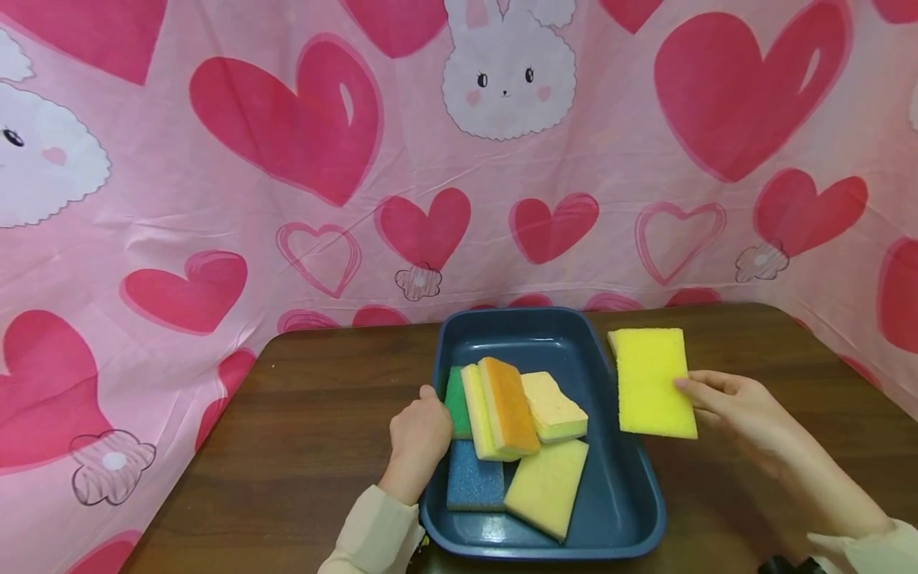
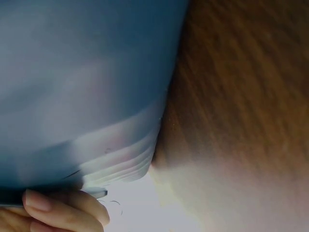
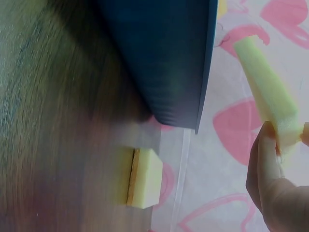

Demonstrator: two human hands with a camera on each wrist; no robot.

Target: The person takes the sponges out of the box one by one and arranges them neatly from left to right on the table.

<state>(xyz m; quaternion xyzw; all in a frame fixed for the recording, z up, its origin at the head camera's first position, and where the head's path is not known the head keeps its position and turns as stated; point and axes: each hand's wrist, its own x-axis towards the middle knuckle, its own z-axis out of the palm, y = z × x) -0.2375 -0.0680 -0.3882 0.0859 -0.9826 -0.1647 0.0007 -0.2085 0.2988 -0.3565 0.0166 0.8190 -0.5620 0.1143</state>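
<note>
Just right of the blue tray (image 1: 610,498), a bright yellow sponge (image 1: 654,384) was held up above the wooden table (image 1: 315,446), its broad face turned toward the head camera. The right hand (image 1: 746,418) had it pinched by its right edge, thumb in front and fingers behind, so the sponge stuck out leftward from the fingertips toward the tray's rim. That forearm reached in from the lower right, slanting up and leftward. The left hand (image 1: 421,430) was well apart from it, across the tray, clamped on the left rim; the left wrist view showed its fingers (image 2: 67,210) curled at the rim's edge. Its thumb side was uppermost, and its sleeve (image 1: 376,534) came up from the bottom of the head view.

Between the hands, inside the tray, an orange-faced sponge (image 1: 512,410) lay against a pale yellow one, with a green sponge (image 1: 456,402) and a blue sponge (image 1: 476,478) to their left and below. Two more yellowish sponges lay to the right. In the right wrist view, a brown-layered sponge (image 3: 146,181) sat on the table near the tray.
</note>
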